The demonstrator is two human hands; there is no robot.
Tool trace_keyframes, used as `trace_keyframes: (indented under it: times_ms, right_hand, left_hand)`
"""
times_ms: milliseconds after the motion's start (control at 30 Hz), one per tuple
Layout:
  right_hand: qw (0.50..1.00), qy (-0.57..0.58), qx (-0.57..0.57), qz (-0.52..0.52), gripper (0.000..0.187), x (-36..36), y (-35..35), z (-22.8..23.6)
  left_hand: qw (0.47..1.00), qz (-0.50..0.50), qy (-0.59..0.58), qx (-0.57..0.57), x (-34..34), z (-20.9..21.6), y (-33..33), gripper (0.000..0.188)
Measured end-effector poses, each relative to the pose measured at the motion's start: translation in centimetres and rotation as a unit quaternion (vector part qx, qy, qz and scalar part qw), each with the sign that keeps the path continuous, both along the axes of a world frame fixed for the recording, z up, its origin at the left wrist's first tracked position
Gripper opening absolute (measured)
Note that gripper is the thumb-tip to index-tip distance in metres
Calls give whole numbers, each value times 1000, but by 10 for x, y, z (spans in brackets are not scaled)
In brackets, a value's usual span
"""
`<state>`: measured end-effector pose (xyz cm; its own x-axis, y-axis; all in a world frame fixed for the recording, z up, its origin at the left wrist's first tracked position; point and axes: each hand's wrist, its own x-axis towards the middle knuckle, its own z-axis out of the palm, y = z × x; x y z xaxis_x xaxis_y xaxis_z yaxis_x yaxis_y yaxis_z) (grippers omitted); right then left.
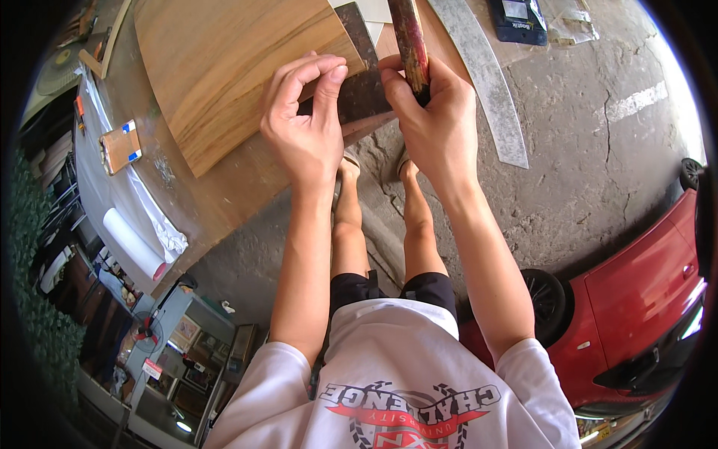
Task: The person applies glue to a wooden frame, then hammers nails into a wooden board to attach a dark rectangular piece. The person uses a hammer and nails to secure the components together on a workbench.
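Orange-handled tool (79, 107): at the left, by the white sheeting.
Tan packet (121, 147): just right of the tool, with blue-and-white corners, on the brown bench (217, 202).
White roll (134, 243): nearer than the packet, along the bench's left side.
Wooden board (232, 67): flat on the bench, left of centre, its grain in wavy bands.
Left hand (303, 123): in front of the board's right corner, thumb and index fingertips almost together; I cannot tell whether they pinch anything.
Stained handle (410, 41): right of the board, dark with red smears, its near end within the right hand, the rest reaching far out of view.
Right hand (437, 112): clamped on the handle, thumb against its near end.
Grey strip (493, 90): right of that hand, its near end seen against cracked concrete (576, 142).
Black pouch (516, 34): far right of the strip.
Red car (636, 284): near right.
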<state>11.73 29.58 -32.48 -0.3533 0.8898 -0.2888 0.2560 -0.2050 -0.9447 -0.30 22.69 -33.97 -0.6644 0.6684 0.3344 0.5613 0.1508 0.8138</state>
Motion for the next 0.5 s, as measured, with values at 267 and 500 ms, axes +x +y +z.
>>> trace_keyframes:
  times_ms: [267,500]
  right_hand:
    - [1000,-7,-3,-2,13,21,-11,6]
    - [999,-41,-33,8,17,46,-23,29]
  left_hand:
    - [999,-5,48,7,-1,-5,-1,5]
    - [997,8,67,27,-3,-15,1,7]
